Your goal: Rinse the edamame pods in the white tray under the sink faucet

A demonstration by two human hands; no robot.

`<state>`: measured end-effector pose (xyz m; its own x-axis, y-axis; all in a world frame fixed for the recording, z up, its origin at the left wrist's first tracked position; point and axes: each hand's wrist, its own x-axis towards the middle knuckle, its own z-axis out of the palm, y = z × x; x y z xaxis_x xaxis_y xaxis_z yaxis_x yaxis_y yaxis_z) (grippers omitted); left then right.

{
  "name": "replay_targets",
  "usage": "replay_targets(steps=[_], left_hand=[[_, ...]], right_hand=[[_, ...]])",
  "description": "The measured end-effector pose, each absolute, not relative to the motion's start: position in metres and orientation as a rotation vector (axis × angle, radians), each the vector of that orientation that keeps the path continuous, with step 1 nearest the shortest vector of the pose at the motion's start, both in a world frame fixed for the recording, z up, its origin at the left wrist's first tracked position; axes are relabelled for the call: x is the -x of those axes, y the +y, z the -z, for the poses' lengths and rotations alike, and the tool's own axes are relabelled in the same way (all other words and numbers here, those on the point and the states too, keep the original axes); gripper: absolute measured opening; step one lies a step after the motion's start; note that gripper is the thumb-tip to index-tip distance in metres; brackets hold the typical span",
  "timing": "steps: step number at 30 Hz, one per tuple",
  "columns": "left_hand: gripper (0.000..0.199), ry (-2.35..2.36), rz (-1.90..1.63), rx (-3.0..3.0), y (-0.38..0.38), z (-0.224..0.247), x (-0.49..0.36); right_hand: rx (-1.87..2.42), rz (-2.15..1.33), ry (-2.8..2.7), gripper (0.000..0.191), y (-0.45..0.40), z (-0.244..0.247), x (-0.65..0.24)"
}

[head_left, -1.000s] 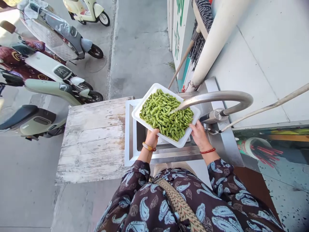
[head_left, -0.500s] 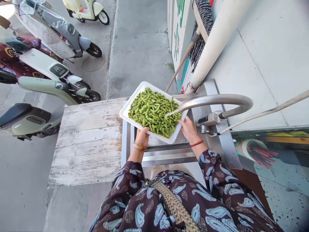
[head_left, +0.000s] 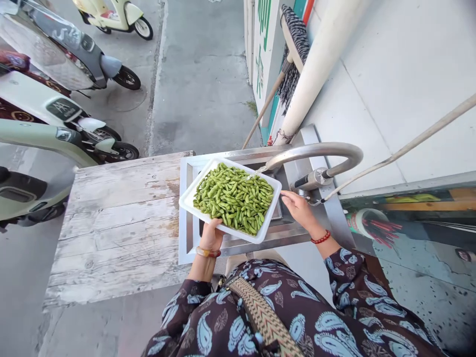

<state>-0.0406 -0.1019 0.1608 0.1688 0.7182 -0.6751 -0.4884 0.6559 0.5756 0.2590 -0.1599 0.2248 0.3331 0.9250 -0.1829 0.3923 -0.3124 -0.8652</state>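
A white rectangular tray (head_left: 189, 198) heaped with green edamame pods (head_left: 234, 198) is held over the sink, slightly turned. My left hand (head_left: 211, 235) grips its near left edge, thumb on top of the rim and the other fingers hidden underneath. Beside the tray's right end is my right hand (head_left: 299, 208), fingers stretched out, the tips close to the rim; whether they touch it I cannot tell. From the curved metal faucet (head_left: 316, 150), water runs at the tray's far edge. The metal sink (head_left: 238, 155) shows around and below the tray.
A weathered wooden board (head_left: 122, 223) adjoins the sink on the left. Behind stand a mop (head_left: 273, 94) and a white pipe (head_left: 320, 69). A hose (head_left: 394, 156) runs from the faucet's base to the right. Several scooters (head_left: 67, 109) are parked at the left.
The tray has come down and nearer to my body, with the water now falling near its far edge. My right hand has let its thumb off the rim and shifted outward.
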Motion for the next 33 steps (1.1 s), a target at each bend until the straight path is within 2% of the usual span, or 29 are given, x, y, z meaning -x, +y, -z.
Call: replay_targets(steps=[4, 6, 8, 13, 18, 26, 33], left_hand=[[0.063, 1.108, -0.901, -0.251, -0.11, -0.162, 0.05], [0.065, 1.098, -0.901, -0.252, -0.117, -0.165, 0.056], [0.068, 1.096, -0.894, -0.25, -0.124, -0.167, 0.063], [0.065, 1.138, -0.88, -0.233, -0.138, -0.163, 0.076], [0.065, 1.161, -0.906, -0.208, -0.147, -0.159, 0.085], [0.069, 1.184, -0.902, -0.196, -0.157, -0.149, 0.104], [0.07, 1.141, -0.907, -0.231, -0.17, -0.146, 0.113]], right_hand=[[1.917, -0.491, -1.313, 0.032, -0.182, -0.236, -0.26], [1.933, -0.211, -1.354, 0.036, -0.188, -0.232, -0.262], [1.949, -0.083, -1.438, 0.043, -0.188, -0.222, -0.264], [1.99, -0.131, -1.708, 0.05, -0.177, -0.196, -0.258], [1.991, -0.131, -1.709, 0.049, -0.178, -0.2, -0.253], [1.977, -0.081, -1.744, 0.035, -0.177, -0.203, -0.267], [1.983, -0.044, -1.622, 0.033, -0.192, -0.21, -0.282]])
